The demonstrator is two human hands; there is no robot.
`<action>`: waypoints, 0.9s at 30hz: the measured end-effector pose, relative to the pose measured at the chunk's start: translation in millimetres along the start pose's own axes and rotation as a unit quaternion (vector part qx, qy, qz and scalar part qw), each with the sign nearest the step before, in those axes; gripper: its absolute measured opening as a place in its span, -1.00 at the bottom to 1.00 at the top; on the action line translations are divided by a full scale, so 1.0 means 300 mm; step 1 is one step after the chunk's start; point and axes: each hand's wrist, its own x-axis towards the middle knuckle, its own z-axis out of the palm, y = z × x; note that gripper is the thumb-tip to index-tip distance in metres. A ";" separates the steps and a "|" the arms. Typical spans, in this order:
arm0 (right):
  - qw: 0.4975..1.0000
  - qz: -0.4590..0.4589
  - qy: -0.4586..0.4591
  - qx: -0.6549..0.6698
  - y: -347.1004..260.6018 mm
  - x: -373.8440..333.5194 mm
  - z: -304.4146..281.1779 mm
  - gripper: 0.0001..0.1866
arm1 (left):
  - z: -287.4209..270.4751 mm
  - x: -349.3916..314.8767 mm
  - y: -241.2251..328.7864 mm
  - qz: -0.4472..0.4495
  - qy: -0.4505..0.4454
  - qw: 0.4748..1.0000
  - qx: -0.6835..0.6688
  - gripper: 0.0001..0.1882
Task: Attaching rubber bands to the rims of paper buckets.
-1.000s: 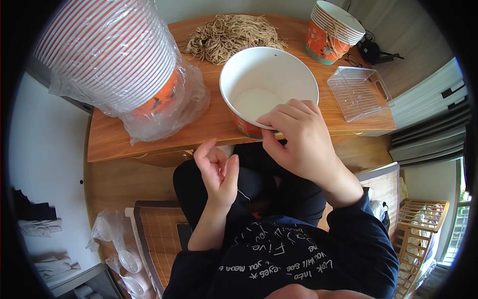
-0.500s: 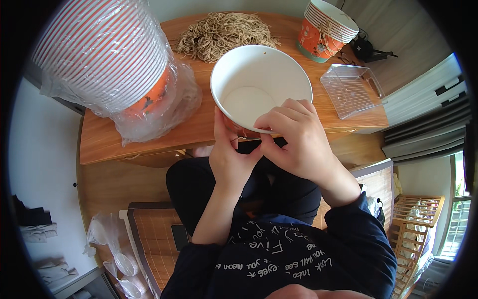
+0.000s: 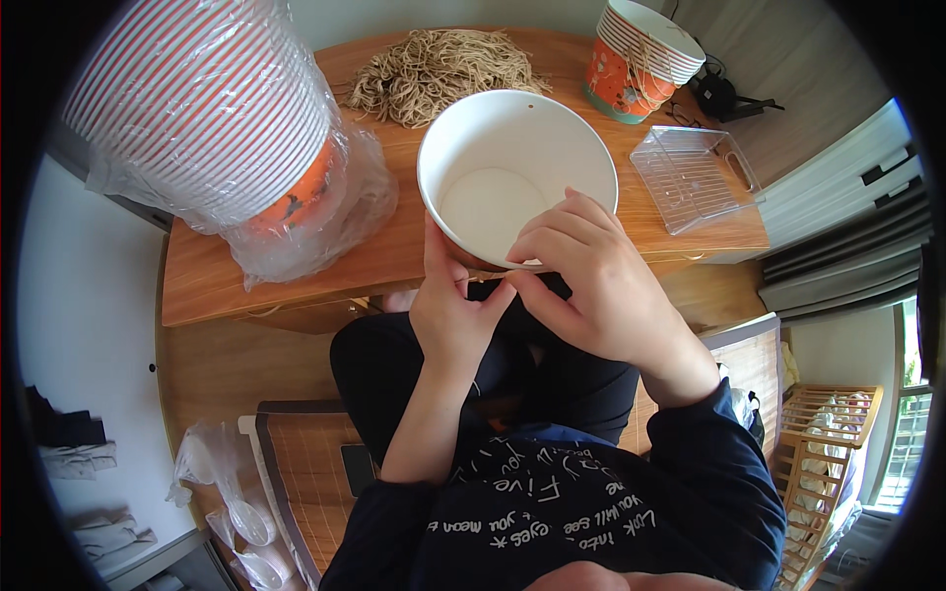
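Note:
A large white-lined paper bucket [image 3: 493,138] with an orange outside tilts toward me at the table's front edge, its mouth facing up. My left hand [image 3: 451,320] grips its near left side from outside, thumb pointing toward the rim. My right hand [image 3: 596,276] straddles the near rim, with curled fingers inside the bucket and the thumb outside. The two thumb tips nearly meet just below the rim. Something thin and pale, perhaps a cord end, shows between them, too small to make out. A small hole marks the bucket's far wall.
A tall stack of buckets [image 3: 212,118] in clear plastic stands at the left of the wooden table [image 3: 207,286]. Behind my bucket lies a heap of tan cords [image 3: 448,74]. Farther right are a short stack of orange buckets [image 3: 616,84] with cords and a clear plastic tray [image 3: 695,182].
My right hand's fingers have shifted slightly deeper and its thumb has straightened along the outside of the rim. The bucket has turned very slightly. My left hand stays nearly in place.

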 end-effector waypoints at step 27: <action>0.951 0.166 0.257 0.053 0.133 -0.110 -0.159 -0.91 | -0.013 -0.013 -0.037 0.045 0.038 0.998 0.008 0.18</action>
